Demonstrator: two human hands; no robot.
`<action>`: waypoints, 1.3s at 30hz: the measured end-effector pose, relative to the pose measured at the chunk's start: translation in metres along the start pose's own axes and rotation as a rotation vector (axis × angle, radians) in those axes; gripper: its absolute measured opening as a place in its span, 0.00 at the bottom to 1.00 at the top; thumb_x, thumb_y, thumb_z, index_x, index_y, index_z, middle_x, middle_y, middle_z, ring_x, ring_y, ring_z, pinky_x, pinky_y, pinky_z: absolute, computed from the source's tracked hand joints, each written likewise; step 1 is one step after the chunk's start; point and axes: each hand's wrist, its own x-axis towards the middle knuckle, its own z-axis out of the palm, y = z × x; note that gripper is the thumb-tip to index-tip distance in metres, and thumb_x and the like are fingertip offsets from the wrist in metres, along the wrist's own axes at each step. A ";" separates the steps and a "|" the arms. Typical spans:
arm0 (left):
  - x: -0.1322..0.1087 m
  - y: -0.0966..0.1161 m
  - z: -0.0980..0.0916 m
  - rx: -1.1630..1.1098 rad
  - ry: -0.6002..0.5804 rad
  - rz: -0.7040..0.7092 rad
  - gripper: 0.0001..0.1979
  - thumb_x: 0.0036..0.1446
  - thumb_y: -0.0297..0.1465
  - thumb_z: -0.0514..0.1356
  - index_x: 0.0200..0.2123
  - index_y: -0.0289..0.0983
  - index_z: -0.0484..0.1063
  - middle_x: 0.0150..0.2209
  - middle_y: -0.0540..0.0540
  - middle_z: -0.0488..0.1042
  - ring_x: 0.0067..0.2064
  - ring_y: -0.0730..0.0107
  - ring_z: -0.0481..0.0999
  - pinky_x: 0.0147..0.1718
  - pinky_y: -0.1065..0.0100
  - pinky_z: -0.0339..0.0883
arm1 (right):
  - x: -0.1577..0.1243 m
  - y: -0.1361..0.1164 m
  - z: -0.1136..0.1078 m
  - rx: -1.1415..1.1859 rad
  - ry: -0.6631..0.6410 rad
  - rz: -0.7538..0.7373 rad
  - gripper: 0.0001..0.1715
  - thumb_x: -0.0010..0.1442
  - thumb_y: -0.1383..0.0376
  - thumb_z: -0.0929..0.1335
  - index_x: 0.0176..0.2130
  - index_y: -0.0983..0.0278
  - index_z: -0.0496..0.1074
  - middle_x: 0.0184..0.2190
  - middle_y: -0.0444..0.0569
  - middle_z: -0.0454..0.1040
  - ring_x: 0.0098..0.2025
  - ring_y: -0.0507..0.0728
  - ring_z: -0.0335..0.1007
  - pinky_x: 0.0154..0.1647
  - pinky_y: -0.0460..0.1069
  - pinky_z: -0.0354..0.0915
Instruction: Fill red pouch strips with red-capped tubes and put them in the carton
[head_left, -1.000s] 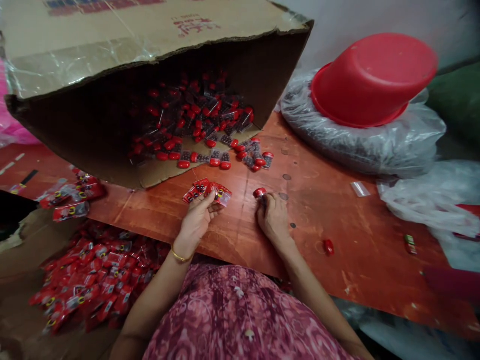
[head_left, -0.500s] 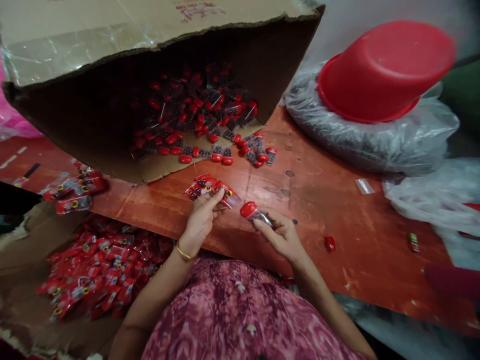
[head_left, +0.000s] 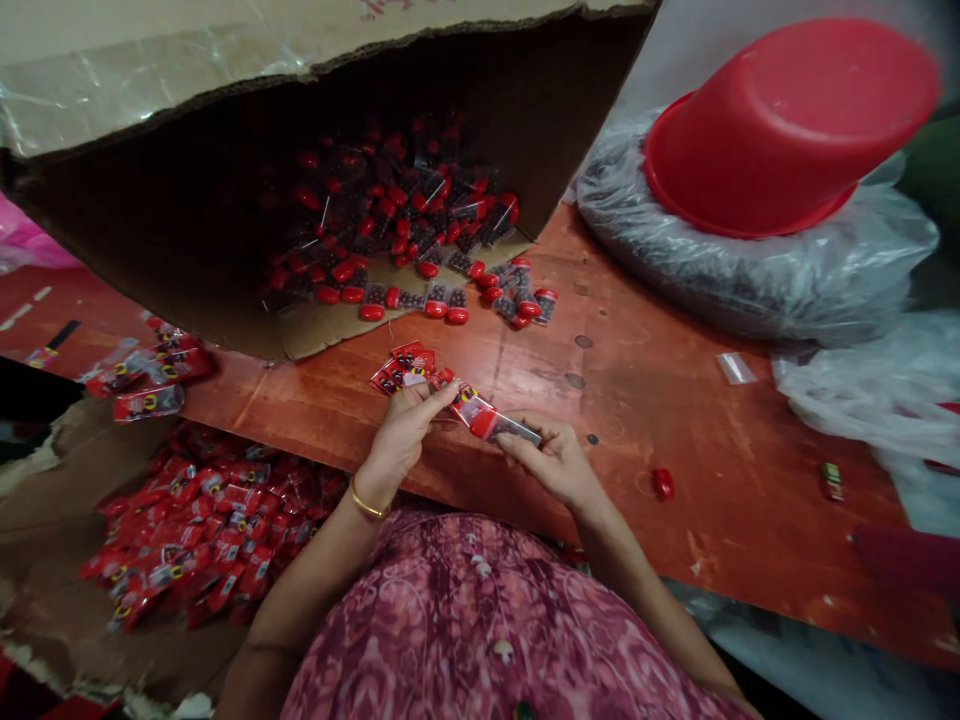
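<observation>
Over the front of the table, my left hand (head_left: 401,435) pinches a red printed plastic sleeve (head_left: 466,398) by its far end. My right hand (head_left: 559,465) is closed around a small clear bottle (head_left: 484,423) with a red cap and dark contents. The bottle's capped end meets the sleeve's near end; I cannot tell how far it sits inside. Just beyond my left fingers lies a fanned stack of red sleeves (head_left: 411,358). Similar red-capped bottles (head_left: 435,300) spill from a large cardboard box (head_left: 315,345) lying on its side.
Below left, an open carton (head_left: 45,540) holds many red-sleeved bottles (head_left: 217,520). A few more sleeved bottles (head_left: 150,402) lie at the table's left edge. A loose red cap (head_left: 663,484) is to the right. A red tub (head_left: 795,130) rests upside down on a plastic bag (head_left: 720,280).
The bottle in my right hand has moved left and met the sleeve in my left hand. The sleeve now lines up with the bottle's cap. The view has shifted slightly.
</observation>
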 end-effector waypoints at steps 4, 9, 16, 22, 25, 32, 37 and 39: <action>-0.002 -0.002 0.004 -0.024 -0.045 0.081 0.17 0.33 0.38 0.71 0.25 0.34 0.73 0.23 0.51 0.75 0.25 0.74 0.73 0.26 0.72 0.67 | 0.002 0.002 0.003 0.052 -0.010 -0.005 0.15 0.50 0.56 0.70 0.32 0.66 0.72 0.16 0.39 0.64 0.18 0.47 0.57 0.20 0.44 0.53; -0.001 -0.017 0.009 -0.058 -0.004 0.213 0.18 0.31 0.35 0.73 0.25 0.34 0.72 0.25 0.52 0.74 0.27 0.77 0.71 0.30 0.73 0.67 | 0.005 0.011 0.015 0.157 0.027 -0.023 0.18 0.52 0.52 0.69 0.33 0.65 0.71 0.17 0.39 0.65 0.17 0.46 0.54 0.17 0.44 0.50; -0.001 -0.029 0.014 -0.162 0.017 0.199 0.20 0.32 0.37 0.73 0.28 0.34 0.71 0.26 0.51 0.75 0.26 0.77 0.72 0.27 0.75 0.66 | 0.014 0.031 0.040 0.351 0.209 -0.075 0.20 0.53 0.49 0.69 0.37 0.61 0.66 0.21 0.37 0.65 0.16 0.45 0.53 0.15 0.42 0.51; 0.002 -0.031 0.011 -0.162 -0.088 0.266 0.16 0.40 0.38 0.70 0.29 0.35 0.71 0.23 0.52 0.72 0.21 0.79 0.67 0.21 0.75 0.63 | 0.024 0.024 0.045 0.543 0.070 0.004 0.20 0.53 0.47 0.68 0.35 0.60 0.62 0.20 0.35 0.63 0.13 0.44 0.51 0.11 0.41 0.50; 0.005 -0.027 0.009 -0.214 -0.042 0.266 0.18 0.38 0.39 0.70 0.30 0.35 0.71 0.25 0.52 0.73 0.24 0.78 0.70 0.22 0.76 0.63 | 0.023 0.019 0.042 0.492 -0.012 -0.015 0.21 0.53 0.48 0.69 0.37 0.60 0.63 0.25 0.38 0.69 0.16 0.46 0.61 0.15 0.42 0.58; 0.005 -0.027 0.011 -0.157 -0.044 0.175 0.18 0.36 0.41 0.70 0.24 0.34 0.70 0.20 0.53 0.71 0.20 0.79 0.67 0.19 0.75 0.61 | 0.036 0.025 0.043 0.321 0.076 -0.010 0.27 0.45 0.45 0.71 0.28 0.60 0.58 0.15 0.35 0.66 0.12 0.47 0.58 0.14 0.42 0.56; -0.003 -0.018 -0.016 -0.171 0.068 0.096 0.21 0.30 0.41 0.72 0.26 0.34 0.72 0.25 0.49 0.76 0.27 0.71 0.75 0.29 0.71 0.69 | 0.065 0.018 0.045 -0.059 -0.004 -0.161 0.29 0.46 0.44 0.70 0.18 0.62 0.57 0.13 0.37 0.59 0.16 0.46 0.51 0.17 0.43 0.49; -0.012 -0.010 -0.046 -0.128 0.205 0.116 0.24 0.28 0.41 0.73 0.28 0.34 0.73 0.26 0.48 0.78 0.29 0.69 0.77 0.32 0.69 0.71 | 0.083 0.010 0.039 -0.288 -0.065 -0.246 0.25 0.55 0.46 0.64 0.22 0.63 0.65 0.17 0.41 0.64 0.20 0.49 0.57 0.21 0.44 0.53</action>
